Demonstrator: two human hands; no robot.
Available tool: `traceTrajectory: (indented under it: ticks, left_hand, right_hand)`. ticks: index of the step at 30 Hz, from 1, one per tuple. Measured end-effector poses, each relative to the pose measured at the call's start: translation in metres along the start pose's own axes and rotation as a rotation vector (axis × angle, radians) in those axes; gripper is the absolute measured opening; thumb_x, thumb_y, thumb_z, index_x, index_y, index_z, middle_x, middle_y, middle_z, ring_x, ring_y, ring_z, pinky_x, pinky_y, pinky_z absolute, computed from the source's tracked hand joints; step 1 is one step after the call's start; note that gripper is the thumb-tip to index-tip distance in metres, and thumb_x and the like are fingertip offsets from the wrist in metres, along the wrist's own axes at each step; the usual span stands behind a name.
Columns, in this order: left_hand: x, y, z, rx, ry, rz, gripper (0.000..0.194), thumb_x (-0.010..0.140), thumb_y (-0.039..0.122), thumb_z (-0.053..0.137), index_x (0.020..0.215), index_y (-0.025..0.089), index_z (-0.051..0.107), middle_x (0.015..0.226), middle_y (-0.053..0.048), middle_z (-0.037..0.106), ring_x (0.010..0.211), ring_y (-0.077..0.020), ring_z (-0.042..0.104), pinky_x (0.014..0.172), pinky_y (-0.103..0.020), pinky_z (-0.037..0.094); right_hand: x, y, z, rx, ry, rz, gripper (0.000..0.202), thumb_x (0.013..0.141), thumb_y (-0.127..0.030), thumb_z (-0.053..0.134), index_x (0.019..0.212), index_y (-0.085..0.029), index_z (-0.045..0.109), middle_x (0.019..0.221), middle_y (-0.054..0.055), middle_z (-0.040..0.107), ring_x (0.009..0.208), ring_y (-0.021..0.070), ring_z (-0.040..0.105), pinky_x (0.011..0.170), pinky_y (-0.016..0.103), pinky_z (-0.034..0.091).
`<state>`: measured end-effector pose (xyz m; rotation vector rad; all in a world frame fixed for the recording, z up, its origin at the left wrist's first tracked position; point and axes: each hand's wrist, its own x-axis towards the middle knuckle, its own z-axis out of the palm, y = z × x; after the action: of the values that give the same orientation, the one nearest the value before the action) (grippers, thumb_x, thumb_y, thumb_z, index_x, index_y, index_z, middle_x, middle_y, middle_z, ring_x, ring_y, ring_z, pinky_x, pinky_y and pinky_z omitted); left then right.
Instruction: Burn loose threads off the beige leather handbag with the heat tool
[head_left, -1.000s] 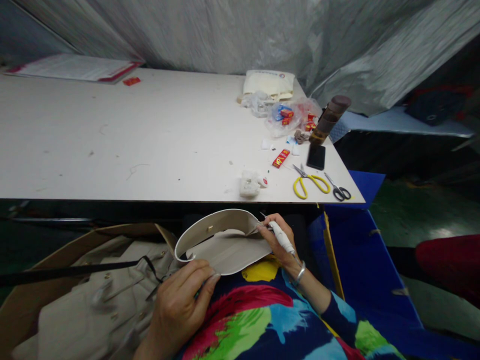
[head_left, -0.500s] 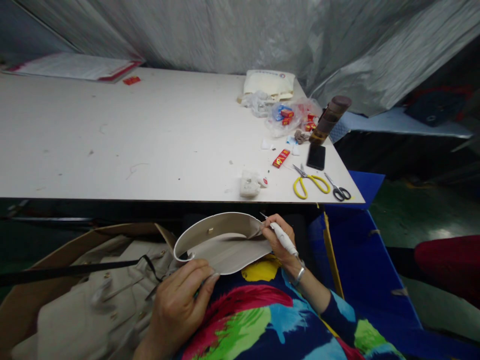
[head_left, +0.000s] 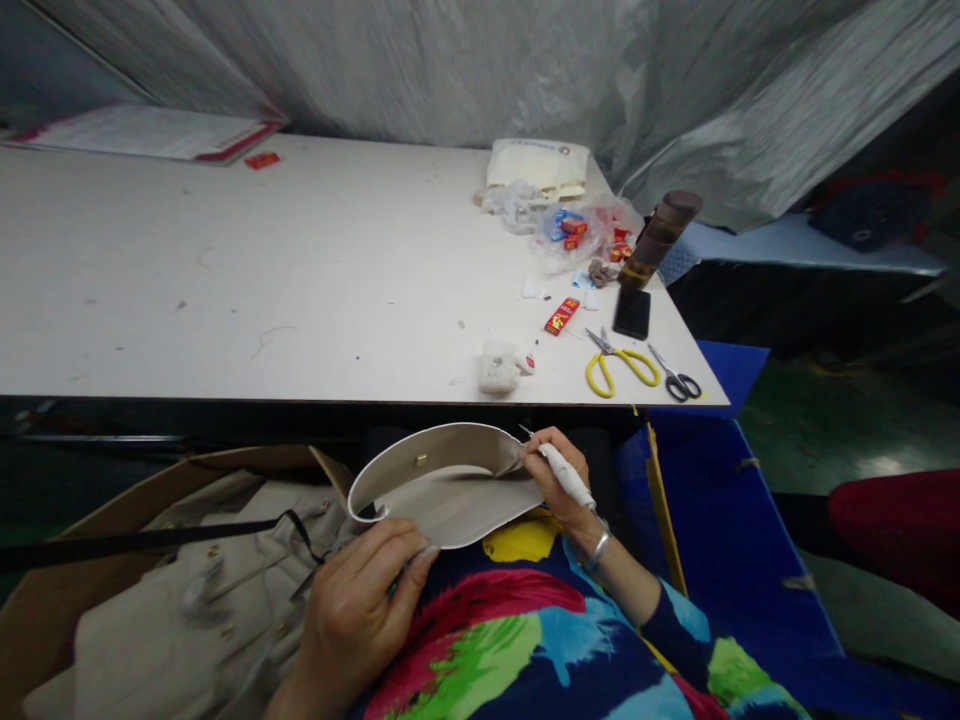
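A beige bag piece [head_left: 469, 510] with a pale rim and a small gold clasp lies over my lap, its opening facing up. My left hand [head_left: 367, 590] pinches its near left edge between thumb and fingers. At its right end, my right hand [head_left: 559, 475] grips the edge with the fingertips. The same hand also holds a white-wrapped tool [head_left: 568, 476], whose thin metal tip points up and left beyond the fingers.
A cardboard box [head_left: 75, 540] of beige bags stands at left. On the white table [head_left: 330, 270] are yellow scissors [head_left: 621, 368], black scissors [head_left: 679, 383], a phone [head_left: 632, 313], a bottle [head_left: 660, 240] and a white lump [head_left: 500, 367]. A blue bin [head_left: 750, 540] stands right.
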<state>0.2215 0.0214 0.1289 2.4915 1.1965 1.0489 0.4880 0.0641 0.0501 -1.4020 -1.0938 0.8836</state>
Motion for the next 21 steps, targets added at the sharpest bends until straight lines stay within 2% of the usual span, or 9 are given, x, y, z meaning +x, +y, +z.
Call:
traceTrajectory:
  ticks: [12,21]
  left_hand:
    - [-0.0005,0.0005,0.0009,0.0,0.0,0.007,0.007,0.099,0.011,0.066,0.097,0.017,0.07,0.095,-0.005,0.073,0.087,-0.0146,0.072,0.085,-0.023,0.055]
    - [-0.0023,-0.0015,0.0021,0.002,-0.016,0.005,0.007,0.1,0.014,0.064,0.097,0.016,0.071,0.096,-0.005,0.073,0.089,-0.0141,0.072,0.087,-0.022,0.053]
  right_hand:
    - [-0.0013,-0.0052,-0.002,0.032,-0.067,0.053,0.023,0.087,-0.039,0.075,0.085,-0.022,0.061,0.069,-0.004,0.05,0.063,0.0137,0.042,0.057,0.026,0.036]
    - [0.0009,-0.0046,-0.0023,0.094,-0.079,0.075,0.025,0.084,-0.041,0.079,0.085,-0.022,0.062,0.077,-0.001,0.062,0.069,0.0154,0.051,0.061,0.026,0.041]
